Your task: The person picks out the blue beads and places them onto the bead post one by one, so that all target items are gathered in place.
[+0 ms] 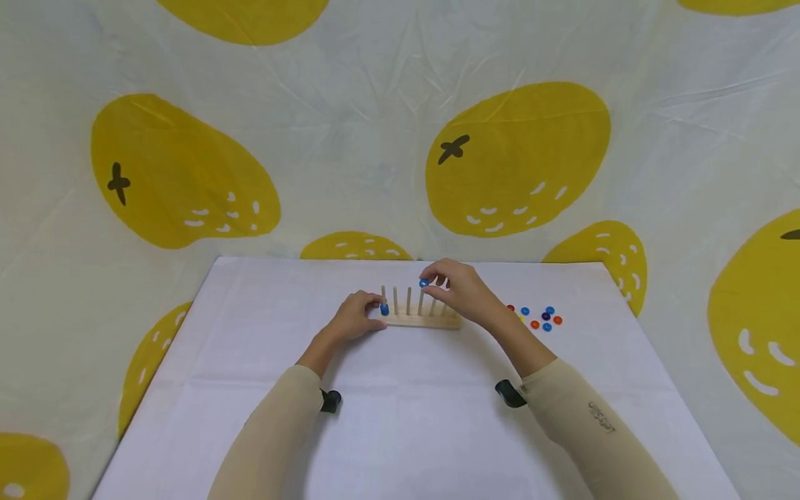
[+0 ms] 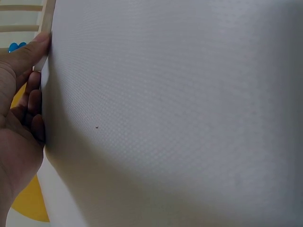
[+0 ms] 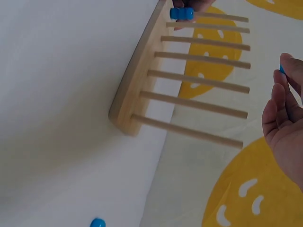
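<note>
A wooden peg rack, a flat base with several upright pegs, stands on the table. My left hand grips its left end, thumb at the front and fingers behind; in the left wrist view the thumb lies against the base's edge. Blue beads are stacked low on the leftmost peg, beside that hand. Between thumb and index finger, my right hand pinches a blue bead near the top of a middle peg. The right wrist view shows only a sliver of that bead; the other pegs there are bare.
Loose beads in blue, red, orange, yellow and dark purple lie on the white tabletop, right of the rack. My right forearm partly hides them. A hanging cloth with yellow fruit prints rises behind the table's far edge.
</note>
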Action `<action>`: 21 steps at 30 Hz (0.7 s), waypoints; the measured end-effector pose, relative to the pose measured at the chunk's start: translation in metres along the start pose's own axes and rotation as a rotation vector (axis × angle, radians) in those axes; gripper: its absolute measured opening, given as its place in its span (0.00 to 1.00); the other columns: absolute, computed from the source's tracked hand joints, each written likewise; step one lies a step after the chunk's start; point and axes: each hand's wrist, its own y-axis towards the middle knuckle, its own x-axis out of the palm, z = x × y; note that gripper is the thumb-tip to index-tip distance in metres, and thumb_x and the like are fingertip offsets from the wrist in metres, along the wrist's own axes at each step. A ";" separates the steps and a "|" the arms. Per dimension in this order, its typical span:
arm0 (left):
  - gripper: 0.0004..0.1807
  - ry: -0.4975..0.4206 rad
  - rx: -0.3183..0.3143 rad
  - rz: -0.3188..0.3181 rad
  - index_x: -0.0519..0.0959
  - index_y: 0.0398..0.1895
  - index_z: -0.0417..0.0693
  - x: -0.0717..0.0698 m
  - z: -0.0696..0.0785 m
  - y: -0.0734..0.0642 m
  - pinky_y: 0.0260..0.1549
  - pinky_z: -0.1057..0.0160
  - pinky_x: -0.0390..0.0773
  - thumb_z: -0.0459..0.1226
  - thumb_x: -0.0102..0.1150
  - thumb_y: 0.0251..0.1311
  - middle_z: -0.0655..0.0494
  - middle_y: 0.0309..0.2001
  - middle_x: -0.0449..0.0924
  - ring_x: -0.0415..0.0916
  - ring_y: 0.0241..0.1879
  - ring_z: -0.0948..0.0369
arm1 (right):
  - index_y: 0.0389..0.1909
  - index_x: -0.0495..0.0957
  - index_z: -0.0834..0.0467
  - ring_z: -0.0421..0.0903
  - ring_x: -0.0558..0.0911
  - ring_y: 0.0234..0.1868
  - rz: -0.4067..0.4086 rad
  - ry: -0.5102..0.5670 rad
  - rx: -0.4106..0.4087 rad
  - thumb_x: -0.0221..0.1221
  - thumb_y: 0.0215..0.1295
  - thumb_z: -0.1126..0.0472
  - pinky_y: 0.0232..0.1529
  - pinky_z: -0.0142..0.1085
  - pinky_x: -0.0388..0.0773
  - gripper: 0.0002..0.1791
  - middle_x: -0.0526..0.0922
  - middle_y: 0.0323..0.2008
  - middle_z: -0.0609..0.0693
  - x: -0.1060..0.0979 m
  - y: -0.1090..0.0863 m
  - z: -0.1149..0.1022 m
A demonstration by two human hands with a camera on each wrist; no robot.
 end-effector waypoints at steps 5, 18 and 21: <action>0.29 0.002 -0.017 -0.008 0.81 0.61 0.47 0.001 -0.001 0.000 0.63 0.50 0.73 0.40 0.78 0.55 0.51 0.52 0.80 0.74 0.54 0.53 | 0.49 0.84 0.58 0.47 0.82 0.43 -0.025 0.002 -0.020 0.68 0.68 0.62 0.48 0.47 0.84 0.11 0.87 0.45 0.51 0.013 0.011 -0.003; 0.31 0.046 0.025 -0.001 0.81 0.62 0.45 -0.001 -0.006 0.003 0.62 0.49 0.74 0.42 0.78 0.55 0.50 0.53 0.82 0.75 0.55 0.53 | 0.49 0.84 0.57 0.46 0.81 0.44 -0.095 -0.011 -0.010 0.67 0.69 0.61 0.48 0.41 0.82 0.10 0.87 0.45 0.49 0.034 0.035 -0.011; 0.30 0.040 0.040 0.003 0.81 0.61 0.45 -0.001 -0.007 0.004 0.61 0.49 0.74 0.41 0.79 0.54 0.50 0.53 0.82 0.75 0.55 0.52 | 0.49 0.84 0.57 0.46 0.81 0.44 -0.103 -0.015 -0.013 0.66 0.70 0.60 0.48 0.39 0.81 0.10 0.87 0.45 0.49 0.038 0.042 -0.013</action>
